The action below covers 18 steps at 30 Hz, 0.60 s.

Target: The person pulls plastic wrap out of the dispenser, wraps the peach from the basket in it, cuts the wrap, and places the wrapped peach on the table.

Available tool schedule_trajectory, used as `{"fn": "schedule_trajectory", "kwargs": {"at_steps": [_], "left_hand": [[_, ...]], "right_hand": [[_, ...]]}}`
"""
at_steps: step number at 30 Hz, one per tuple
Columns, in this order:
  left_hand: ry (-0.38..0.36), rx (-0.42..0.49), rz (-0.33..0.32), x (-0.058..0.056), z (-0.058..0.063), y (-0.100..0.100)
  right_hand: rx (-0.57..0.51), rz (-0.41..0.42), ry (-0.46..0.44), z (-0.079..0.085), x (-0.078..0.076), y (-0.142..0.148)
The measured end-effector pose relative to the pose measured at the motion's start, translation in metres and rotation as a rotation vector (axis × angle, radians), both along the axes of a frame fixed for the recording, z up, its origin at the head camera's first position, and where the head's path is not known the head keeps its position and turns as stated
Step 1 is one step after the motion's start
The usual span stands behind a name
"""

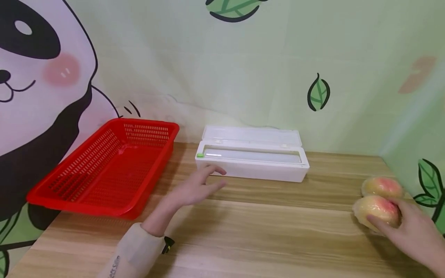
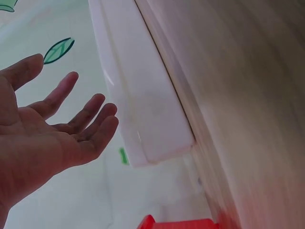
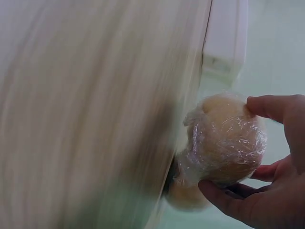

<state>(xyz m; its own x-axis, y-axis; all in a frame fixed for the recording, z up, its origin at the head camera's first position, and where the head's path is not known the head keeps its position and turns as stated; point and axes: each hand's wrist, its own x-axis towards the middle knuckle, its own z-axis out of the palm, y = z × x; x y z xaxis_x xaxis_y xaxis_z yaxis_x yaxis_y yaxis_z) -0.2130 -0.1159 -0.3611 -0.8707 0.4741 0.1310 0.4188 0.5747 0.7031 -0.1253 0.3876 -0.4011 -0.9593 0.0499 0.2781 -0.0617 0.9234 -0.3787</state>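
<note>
At the right of the head view, my right hand [image 1: 411,227] grips a yellow-pink peach [image 1: 377,211] wrapped in clear film. Thumb and fingers lie around it, and the crinkled film on the wrapped peach [image 3: 226,138] shows in the right wrist view. Just behind it is a second wrapped peach [image 1: 382,187]. My left hand [image 1: 198,185] hovers with loosely bent fingers in front of a white cling film dispenser [image 1: 252,170], holding nothing. The dispenser's lid [image 1: 250,134] is raised, and a pale roll [image 1: 250,155] shows inside.
A red plastic basket [image 1: 139,200] with slotted walls stands on the wooden table [image 1: 264,231] at the left. Behind the table hangs a pale green backdrop [image 1: 243,77] printed with a panda and leaves.
</note>
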Motion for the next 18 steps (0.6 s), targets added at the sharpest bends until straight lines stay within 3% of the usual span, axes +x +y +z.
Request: {"fn": "schedule_trajectory", "kwargs": {"at_steps": [10, 18], "left_hand": [[0.022, -0.022, 0.062, -0.003, 0.008, -0.016], [0.037, -0.043, 0.106, -0.003, 0.005, -0.021]], "right_hand": [[0.047, -0.111, -0.042, -0.011, -0.003, 0.03], [0.071, -0.062, -0.133, -0.01, -0.002, 0.031]]}}
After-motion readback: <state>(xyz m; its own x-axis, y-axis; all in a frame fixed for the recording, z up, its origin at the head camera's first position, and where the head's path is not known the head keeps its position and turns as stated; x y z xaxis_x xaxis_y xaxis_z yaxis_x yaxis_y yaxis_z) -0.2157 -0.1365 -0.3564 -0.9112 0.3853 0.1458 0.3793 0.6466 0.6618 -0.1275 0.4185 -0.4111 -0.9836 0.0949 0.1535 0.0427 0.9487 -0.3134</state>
